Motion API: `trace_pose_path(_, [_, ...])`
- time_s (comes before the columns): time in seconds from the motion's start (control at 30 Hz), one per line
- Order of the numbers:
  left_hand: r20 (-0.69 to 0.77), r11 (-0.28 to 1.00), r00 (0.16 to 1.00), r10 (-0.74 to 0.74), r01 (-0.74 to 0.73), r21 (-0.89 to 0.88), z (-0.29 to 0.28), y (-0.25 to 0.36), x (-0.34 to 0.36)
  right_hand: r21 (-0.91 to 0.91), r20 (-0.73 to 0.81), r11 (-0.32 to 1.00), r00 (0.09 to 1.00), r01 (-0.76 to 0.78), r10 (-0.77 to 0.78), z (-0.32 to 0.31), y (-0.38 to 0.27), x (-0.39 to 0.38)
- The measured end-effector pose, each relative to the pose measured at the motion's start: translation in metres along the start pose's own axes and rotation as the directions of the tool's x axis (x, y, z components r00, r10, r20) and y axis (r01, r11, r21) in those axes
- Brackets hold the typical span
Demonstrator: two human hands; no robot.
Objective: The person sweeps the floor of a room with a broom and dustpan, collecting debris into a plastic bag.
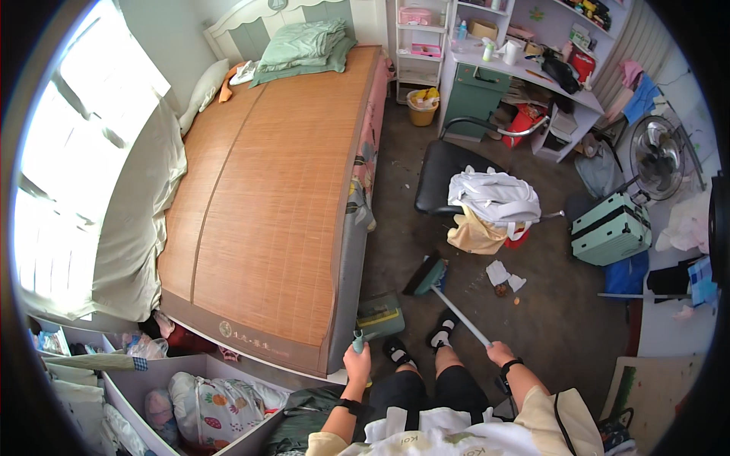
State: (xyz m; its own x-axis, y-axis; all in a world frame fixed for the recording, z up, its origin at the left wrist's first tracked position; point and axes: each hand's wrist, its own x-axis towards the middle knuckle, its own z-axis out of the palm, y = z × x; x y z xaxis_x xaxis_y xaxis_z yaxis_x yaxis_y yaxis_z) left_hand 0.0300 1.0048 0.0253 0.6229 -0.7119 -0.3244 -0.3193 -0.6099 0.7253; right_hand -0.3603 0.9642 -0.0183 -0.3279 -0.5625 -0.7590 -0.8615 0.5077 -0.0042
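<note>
Broom [461, 314] and dustpan [382, 313] both in hand, both low over the floor [563, 319] right of the bed [266, 205]. Left hand [357, 360]: curled tight around the top of the dustpan's teal handle; finger detail too small to read. Right hand [500, 353]: wrapped round the upper end of the broom's pale shaft, no visible gap. Broom head [424, 275] sits just beside the pan, to its right; can't tell if they touch.

Handling, my read: both light, likely plastic. Shaft stiff and smooth, could twist in one fist; hold high for reach, go lower if the head rolls. Bristles should flex. Pan looks rigid; take it by the handle end, lip flat. Neither looks fragile.

White paper scraps [498, 272] right of the broom head: soft, light, prone to skitter. Brown clump [500, 290] beside them: can't tell what it is.
</note>
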Motion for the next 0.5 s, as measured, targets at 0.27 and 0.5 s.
trace_pose_path(0.27, [0.038, 0.998, 0.999, 0.009, -0.006, -0.062, 0.01, 0.006, 0.0, -0.066, -0.184, 0.988, 0.975, -0.137, 0.123, -0.031, 0.066, -0.032])
trace_pose_path(0.5, [0.031, 0.998, 0.999, 0.036, -0.038, 0.058, 0.012, 0.0, 0.002, -0.045, -0.184, 0.999, 0.982, 0.023, -0.031, -0.063, 0.087, -0.067])
